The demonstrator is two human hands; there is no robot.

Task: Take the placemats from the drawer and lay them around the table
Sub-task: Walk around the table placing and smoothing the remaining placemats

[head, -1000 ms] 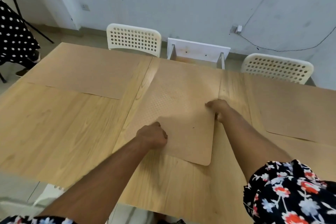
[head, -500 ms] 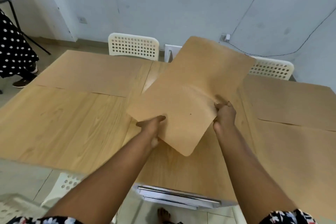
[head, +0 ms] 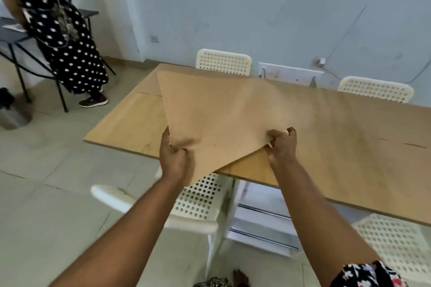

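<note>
A tan placemat (head: 217,112) with a dotted texture hangs in the air over the near left part of the wooden table (head: 121,128). My left hand (head: 173,156) grips its lower left edge and my right hand (head: 282,147) grips its lower right edge. One corner droops below the table's near edge. Another placemat (head: 396,128) lies flat on the table at the right, and a strip of a further mat (head: 149,86) shows at the far left corner, mostly hidden by the held one.
White perforated chairs stand at the far side (head: 224,62) (head: 375,89) and at the near side (head: 198,200) (head: 396,242). A white drawer unit with metal handles (head: 261,228) sits under the table. A person in a polka-dot dress (head: 63,37) stands at the left by a dark desk.
The middle placemat was lying on the table under both hands. I lifted it and carried it to the left. My view swung left and back from the table.
</note>
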